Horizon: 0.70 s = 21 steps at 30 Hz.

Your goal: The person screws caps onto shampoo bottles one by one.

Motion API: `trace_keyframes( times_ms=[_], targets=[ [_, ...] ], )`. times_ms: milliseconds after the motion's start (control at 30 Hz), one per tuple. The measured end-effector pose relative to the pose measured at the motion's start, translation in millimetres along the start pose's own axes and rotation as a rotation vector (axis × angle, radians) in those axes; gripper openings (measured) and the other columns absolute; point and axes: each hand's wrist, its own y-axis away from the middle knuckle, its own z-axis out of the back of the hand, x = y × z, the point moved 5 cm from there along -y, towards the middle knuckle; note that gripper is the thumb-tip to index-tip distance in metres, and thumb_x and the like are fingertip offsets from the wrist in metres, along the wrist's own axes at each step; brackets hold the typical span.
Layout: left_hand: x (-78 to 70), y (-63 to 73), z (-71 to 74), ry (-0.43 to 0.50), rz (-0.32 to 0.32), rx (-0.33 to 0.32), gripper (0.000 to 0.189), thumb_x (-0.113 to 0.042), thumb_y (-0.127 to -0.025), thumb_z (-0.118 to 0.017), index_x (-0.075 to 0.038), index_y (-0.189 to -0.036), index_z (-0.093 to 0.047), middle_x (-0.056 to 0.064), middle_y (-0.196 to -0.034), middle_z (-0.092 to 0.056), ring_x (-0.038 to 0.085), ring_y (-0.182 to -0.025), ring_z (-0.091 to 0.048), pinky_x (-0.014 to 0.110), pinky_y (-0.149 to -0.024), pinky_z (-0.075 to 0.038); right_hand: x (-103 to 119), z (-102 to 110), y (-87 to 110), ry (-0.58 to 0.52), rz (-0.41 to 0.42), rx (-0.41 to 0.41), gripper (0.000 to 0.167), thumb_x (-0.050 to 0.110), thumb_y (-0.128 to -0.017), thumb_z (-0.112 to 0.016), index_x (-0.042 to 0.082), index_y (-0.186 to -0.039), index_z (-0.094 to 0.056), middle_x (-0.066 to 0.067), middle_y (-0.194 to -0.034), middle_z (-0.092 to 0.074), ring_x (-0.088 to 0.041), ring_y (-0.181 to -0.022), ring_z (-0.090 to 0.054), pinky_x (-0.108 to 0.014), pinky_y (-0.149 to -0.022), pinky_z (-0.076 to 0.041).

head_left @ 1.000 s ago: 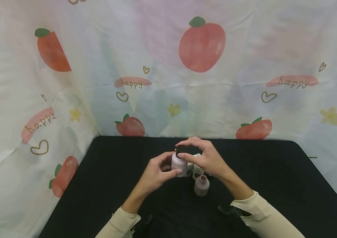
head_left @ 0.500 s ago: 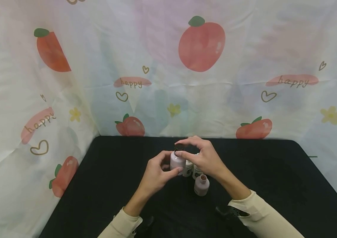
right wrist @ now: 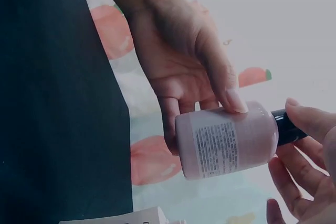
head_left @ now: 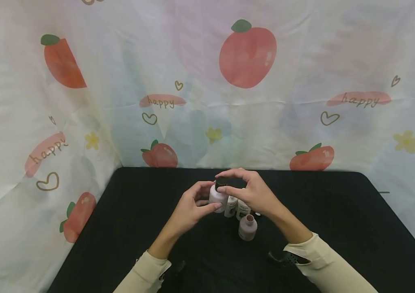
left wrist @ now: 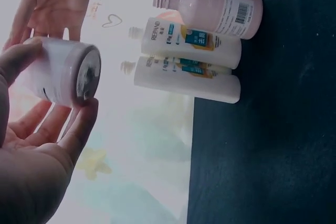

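In the head view my left hand [head_left: 189,209] grips a pale pink bottle [head_left: 217,199] by its body, above the black table. My right hand [head_left: 258,194] pinches the bottle's black cap [head_left: 220,183] between thumb and fingers. The cap [right wrist: 289,128] sits on the bottle's neck in the right wrist view, and a printed label [right wrist: 217,148] covers the side. The bottle's base [left wrist: 88,76] faces the camera in the left wrist view. An uncapped pink bottle [head_left: 247,228] stands on the table just below the right hand.
Two slim white bottles [left wrist: 194,40] stand side by side behind the uncapped bottle, with bare threaded necks. The black table [head_left: 320,228] ends at a patterned cloth backdrop [head_left: 192,61]. A small white thing [head_left: 257,214] lies beside the white bottles.
The held bottle has risen slightly and shifted a little to the left, both hands staying on it. My left hand's fingers have moved up along its body. The standing bottles have not moved.
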Motion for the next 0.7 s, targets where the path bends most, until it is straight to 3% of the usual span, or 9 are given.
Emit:
trace_keyframes(
  times_ms=[233, 467, 700],
  targets=[
    [2.5, -5.1, 3.8, 0.042, -0.001, 0.101, 0.06, -0.011, -0.091, -0.077, -0.007, -0.144, -0.05, 0.014, -0.132, -0.061, 0.026, -0.121, -0.061, 0.034, -0.098, -0.054, -1.2, -2.4, -0.7, 0.016, 0.047, 0.034, 0.033, 0.023, -0.096, -0.072, 0.02, -0.129, -0.07, 0.004, -0.13, -0.065, -0.02, -0.128, -0.055, -0.056, -0.104, -0.044],
    [4.3, -6.3, 4.8, 0.061, 0.031, 0.156, 0.055, -0.013, -0.091, -0.077, -0.004, -0.14, -0.054, 0.013, -0.129, -0.063, 0.022, -0.109, -0.068, 0.032, -0.086, -0.058, -1.0, -5.1, -0.8, 0.012, 0.038, 0.041, 0.034, 0.023, -0.096, -0.073, 0.022, -0.13, -0.069, 0.003, -0.132, -0.064, -0.022, -0.13, -0.053, -0.061, -0.105, -0.042],
    [1.4, -3.7, 2.3, 0.092, 0.018, 0.159, 0.047, -0.01, -0.09, -0.078, -0.005, -0.134, -0.06, 0.013, -0.125, -0.065, 0.021, -0.102, -0.069, 0.031, -0.083, -0.059, 2.9, -6.5, 1.4, 0.03, -0.001, 0.006, 0.03, 0.03, -0.093, -0.076, 0.027, -0.122, -0.072, 0.007, -0.123, -0.067, -0.016, -0.12, -0.059, -0.044, -0.096, -0.051]
  ],
)
